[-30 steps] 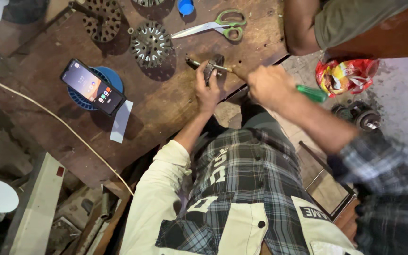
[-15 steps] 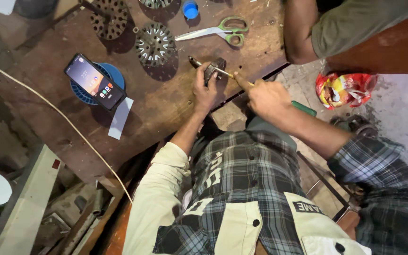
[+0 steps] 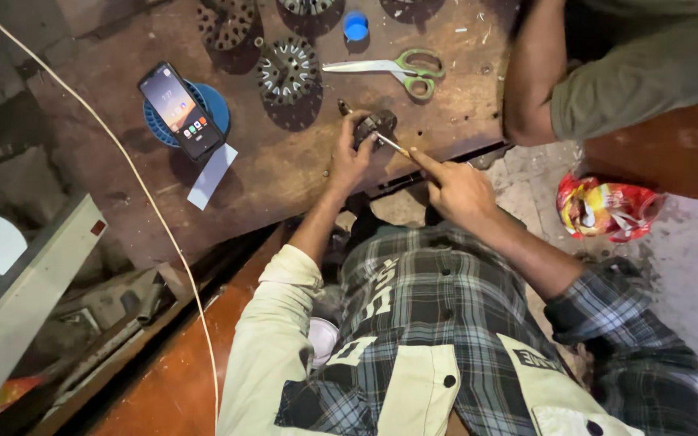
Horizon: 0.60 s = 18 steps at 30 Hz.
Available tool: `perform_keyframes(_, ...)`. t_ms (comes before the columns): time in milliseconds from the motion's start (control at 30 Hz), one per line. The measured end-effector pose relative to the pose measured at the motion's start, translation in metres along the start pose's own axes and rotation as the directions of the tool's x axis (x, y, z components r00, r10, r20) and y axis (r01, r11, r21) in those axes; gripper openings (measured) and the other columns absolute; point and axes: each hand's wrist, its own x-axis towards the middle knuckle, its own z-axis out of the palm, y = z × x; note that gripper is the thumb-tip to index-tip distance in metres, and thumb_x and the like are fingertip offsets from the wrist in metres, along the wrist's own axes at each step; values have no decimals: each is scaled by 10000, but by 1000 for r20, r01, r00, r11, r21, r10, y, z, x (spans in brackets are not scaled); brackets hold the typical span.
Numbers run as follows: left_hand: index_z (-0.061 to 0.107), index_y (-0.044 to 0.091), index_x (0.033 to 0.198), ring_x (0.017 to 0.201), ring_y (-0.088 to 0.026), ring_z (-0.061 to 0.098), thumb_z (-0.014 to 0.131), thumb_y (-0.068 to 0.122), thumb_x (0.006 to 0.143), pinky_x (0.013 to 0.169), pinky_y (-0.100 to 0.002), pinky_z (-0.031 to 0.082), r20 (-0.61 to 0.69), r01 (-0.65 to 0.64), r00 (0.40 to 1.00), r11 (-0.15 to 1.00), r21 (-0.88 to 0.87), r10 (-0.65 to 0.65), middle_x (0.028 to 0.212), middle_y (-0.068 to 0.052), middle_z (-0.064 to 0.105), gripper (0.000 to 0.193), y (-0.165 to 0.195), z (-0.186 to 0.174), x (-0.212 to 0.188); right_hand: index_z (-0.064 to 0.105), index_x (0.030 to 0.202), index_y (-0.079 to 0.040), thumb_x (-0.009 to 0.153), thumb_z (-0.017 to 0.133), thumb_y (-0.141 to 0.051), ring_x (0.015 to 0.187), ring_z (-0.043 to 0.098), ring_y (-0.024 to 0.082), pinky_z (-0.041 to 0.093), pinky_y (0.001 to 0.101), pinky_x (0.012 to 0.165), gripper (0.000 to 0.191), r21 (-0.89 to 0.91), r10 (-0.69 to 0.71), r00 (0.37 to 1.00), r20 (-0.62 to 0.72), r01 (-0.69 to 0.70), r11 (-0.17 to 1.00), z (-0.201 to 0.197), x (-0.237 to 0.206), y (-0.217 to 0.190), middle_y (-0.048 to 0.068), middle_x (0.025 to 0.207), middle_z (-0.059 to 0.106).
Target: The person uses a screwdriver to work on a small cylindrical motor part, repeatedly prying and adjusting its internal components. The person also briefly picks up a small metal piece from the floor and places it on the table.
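Head view looks straight down at a person in a checked grey and cream shirt (image 3: 414,339). Past the shirt, the two hands meet at the near edge of a worn brown wooden table (image 3: 300,173). The right hand (image 3: 458,190) is closed around a thin metal rod tool (image 3: 393,145), with one finger laid along it, and the tip of the tool touches a small dark metal part (image 3: 375,125). The left hand (image 3: 349,161) holds that part tight between its fingers, so the part sits just past the left hand's fingertips and to the far left of the right hand.

To the right of the hands, on the grey floor, lies a crumpled red and yellow wrapper (image 3: 603,208). To the left, on the table, a black phone with a lit screen (image 3: 181,109) rests on a round blue plastic disc (image 3: 208,109), and a pale strip of paper (image 3: 212,173) lies just near of it. A long white cord (image 3: 135,173) runs across the left side.

Farther off, green-handled scissors (image 3: 393,71) lie on the table, and a round dark metal toothed ring (image 3: 287,71) sits to their left. A small blue cap (image 3: 355,26) is farthest. Another person's arm in an olive sleeve (image 3: 575,73) leans in at the far right.
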Motion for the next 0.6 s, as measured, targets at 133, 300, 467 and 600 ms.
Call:
perform_keyframes(133, 526, 58, 1308, 1122, -184, 625, 639, -22, 951, 1011, -325, 511, 20, 41, 999, 999, -30, -40, 1164, -82, 627, 382, -6, 2, 1, 591, 1458, -318, 899, 658, -227, 834, 664, 379, 520, 501, 727, 571, 22, -27, 997, -68, 29, 999, 19, 0, 16, 143, 905, 678)
perform_keyframes(300, 514, 51, 1298, 1107, -163, 596, 652, -12, 959, 1002, -308, 497, 18, 14, 1000, 1000, 10, -14, 1149, -75, 600, 371, -4, -1, 3, 609, 1433, -307, 838, 678, -204, 833, 669, 379, 521, 510, 732, 608, 63, -12, 994, -112, 19, 998, 29, 4, 24, 145, 899, 676)
perform_keyframes(467, 511, 57, 1279, 1097, -145, 600, 651, 9, 976, 984, -291, 502, 39, 73, 997, 997, -38, -71, 1145, -63, 610, 338, 1, -2, 3, 660, 1383, -287, 824, 658, -149, 846, 680, 376, 525, 520, 726, 575, 81, 5, 985, -170, 9, 997, 29, 2, 22, 141, 886, 691)
perform_keyframes(600, 512, 55, 1288, 1102, -151, 593, 649, 14, 975, 980, -294, 496, 34, 66, 997, 997, -25, -65, 1147, -66, 599, 345, 4, 1, 6, 697, 1340, -252, 841, 647, -131, 874, 694, 396, 539, 515, 764, 517, 194, 76, 978, -193, -38, 980, 21, 3, 15, 176, 957, 728)
